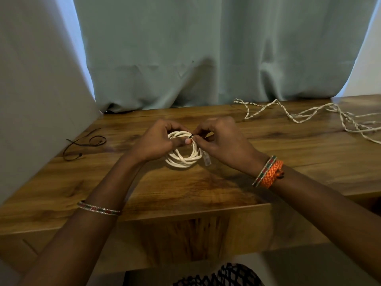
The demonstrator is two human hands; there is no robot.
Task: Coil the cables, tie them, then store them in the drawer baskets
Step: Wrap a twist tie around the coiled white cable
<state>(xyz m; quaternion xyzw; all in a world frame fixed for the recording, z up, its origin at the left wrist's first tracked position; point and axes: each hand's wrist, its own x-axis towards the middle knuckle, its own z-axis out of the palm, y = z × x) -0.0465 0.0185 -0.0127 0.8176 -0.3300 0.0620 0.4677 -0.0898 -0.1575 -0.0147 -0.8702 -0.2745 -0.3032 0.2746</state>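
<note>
**Asker:** What is lying around you, starting with the biggest things?

**Describer:** You are sitting at a wooden table (185, 190) that is filling the lower half of the view. A pale green curtain (206, 48) is hanging behind it, its hem resting on the table's far edge. A light wall panel (37, 89) is standing along the left side.

**Asker:** And the cables?

**Describer:** A long, loose white twisted cable (292, 115) is sprawling over the far right of the table, uncoiled, well apart from your hands. Near the left edge, thin dark ties (82, 144) are lying in loose curls. In the middle, a white coiled cable (185, 155) is lying on the table, wound into a ring, with its clear plug (206, 158) resting just beside the ring on the right.

**Asker:** What are your hands doing?

**Describer:** Your left hand (158, 141) is curling around the upper left of the coil, thumb pressing on the strands. Your right hand (222, 139) is pinching a small dark tie (191, 136) at the top of the coil, fingertips drawn together on it. The two hands are almost touching above the ring.

**Asker:** Anything smaller?

**Describer:** You are wearing a beaded bangle (99, 209) on your left forearm. A similar bangle and an orange braided band (271, 174) are sitting on your right wrist.
</note>
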